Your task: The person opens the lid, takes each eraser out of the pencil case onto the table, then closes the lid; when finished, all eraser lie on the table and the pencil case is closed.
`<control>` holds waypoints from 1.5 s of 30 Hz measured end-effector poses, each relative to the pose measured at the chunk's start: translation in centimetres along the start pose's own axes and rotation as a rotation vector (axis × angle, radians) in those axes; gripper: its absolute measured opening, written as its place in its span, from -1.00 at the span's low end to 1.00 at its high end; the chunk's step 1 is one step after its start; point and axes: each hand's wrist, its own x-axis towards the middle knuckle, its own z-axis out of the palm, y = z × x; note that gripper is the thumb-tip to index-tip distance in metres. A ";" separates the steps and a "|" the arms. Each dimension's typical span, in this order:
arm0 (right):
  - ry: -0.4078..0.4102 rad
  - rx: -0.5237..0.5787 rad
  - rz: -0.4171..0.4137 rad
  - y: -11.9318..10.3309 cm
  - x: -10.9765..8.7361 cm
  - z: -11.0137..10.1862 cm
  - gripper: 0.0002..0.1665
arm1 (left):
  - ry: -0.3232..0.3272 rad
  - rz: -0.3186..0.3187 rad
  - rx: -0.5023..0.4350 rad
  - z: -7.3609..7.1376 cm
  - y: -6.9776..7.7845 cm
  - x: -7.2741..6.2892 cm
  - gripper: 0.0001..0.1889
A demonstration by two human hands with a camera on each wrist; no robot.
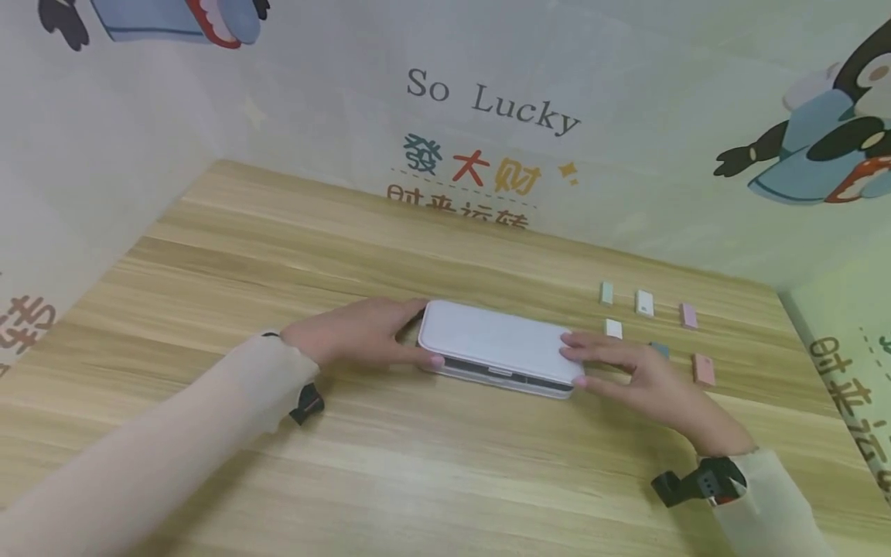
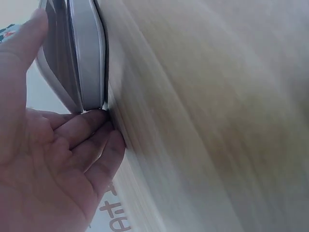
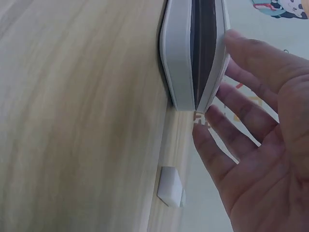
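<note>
A white oblong case [image 1: 497, 333] with rounded corners and a hinged lid lies flat on the wooden table. Its lid is slightly raised, and a dark gap runs along the front beside a small clasp. My left hand [image 1: 362, 333] grips the left end, thumb at the front edge of the lid and fingers around the back corner. In the left wrist view those fingers [image 2: 89, 128] bend against the end of the case. Over the right end, my right hand [image 1: 647, 379] rests extended fingers on the lid, its thumb touching the front lid rim. The inside is mostly hidden.
Small blocks lie to the right of the case: mint [image 1: 606, 293], white [image 1: 644, 303], lilac [image 1: 688, 316], another white one [image 1: 613, 329], blue [image 1: 659, 350] partly behind my right hand, and pink [image 1: 704, 370]. A printed curtain [image 1: 320, 116] borders the table's back and sides.
</note>
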 end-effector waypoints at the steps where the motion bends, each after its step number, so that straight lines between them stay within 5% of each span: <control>1: 0.008 -0.014 -0.012 -0.1 0.0 0.1 -0.54 | 0.001 0.003 0.010 0.0 0.0 0.0 0.01; 12: 0.051 -0.088 -0.079 -0.4 0.3 0.8 -0.62 | -0.020 -0.017 0.089 0.0 0.4 -0.2 0.16; 20: -0.003 -0.130 -0.021 -0.7 1.0 1.1 -0.49 | 0.017 0.029 0.152 0.4 0.6 -0.2 0.13; 45: -0.085 -0.103 0.020 -0.8 1.7 1.0 -0.25 | 0.042 0.105 0.041 0.6 0.5 0.4 0.08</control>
